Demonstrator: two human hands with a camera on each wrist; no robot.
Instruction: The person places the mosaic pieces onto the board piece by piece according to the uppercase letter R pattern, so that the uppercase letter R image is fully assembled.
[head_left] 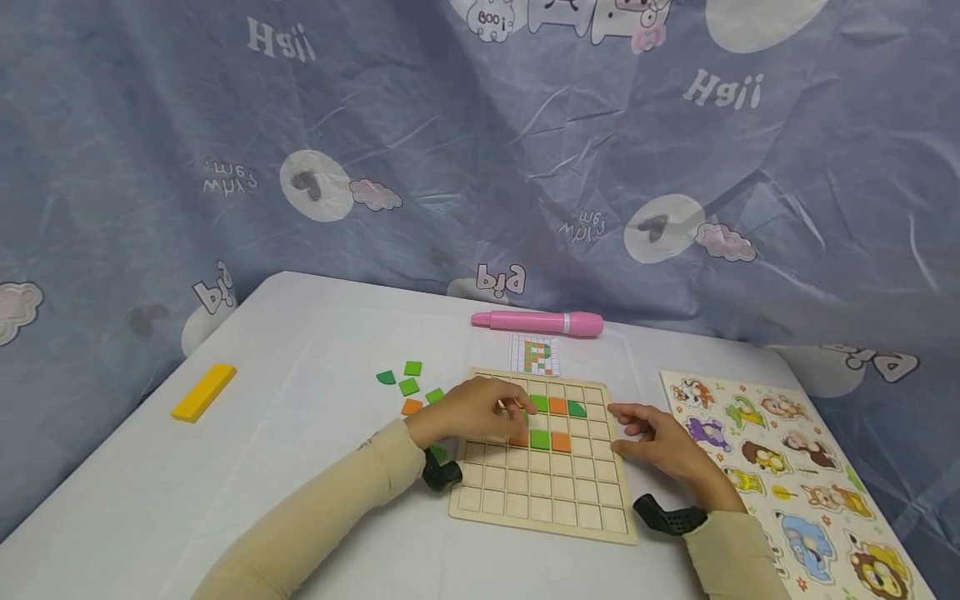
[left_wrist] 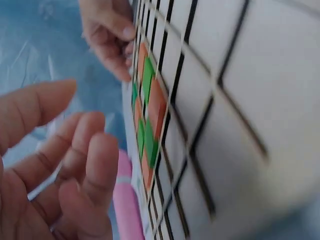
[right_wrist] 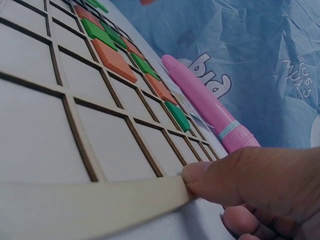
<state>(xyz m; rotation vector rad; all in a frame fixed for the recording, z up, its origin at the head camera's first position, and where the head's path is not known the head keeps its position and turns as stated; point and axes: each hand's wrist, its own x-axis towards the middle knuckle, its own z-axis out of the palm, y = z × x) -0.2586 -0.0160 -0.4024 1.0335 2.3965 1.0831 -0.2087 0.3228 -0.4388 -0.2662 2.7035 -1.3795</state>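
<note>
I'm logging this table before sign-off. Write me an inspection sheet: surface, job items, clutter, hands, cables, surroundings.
Surface: white table.
Job items: gridded board carries green and orange tiles; loose tiles lie to its left, pattern card just beyond it.
Clutter: pink pen-shaped object behind the card, yellow bar far left, animal picture board at right.
Hands: left hand above the gridded board, holding nothing visible; right hand has its thumb on that board's edge.
Cables: nothing seen.
Surroundings: printed blue-grey curtain.

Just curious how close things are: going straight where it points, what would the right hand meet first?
Likely the wooden grid board; the right hand has its thumb apparently touching the rim, though depth is hard to judge.
</note>
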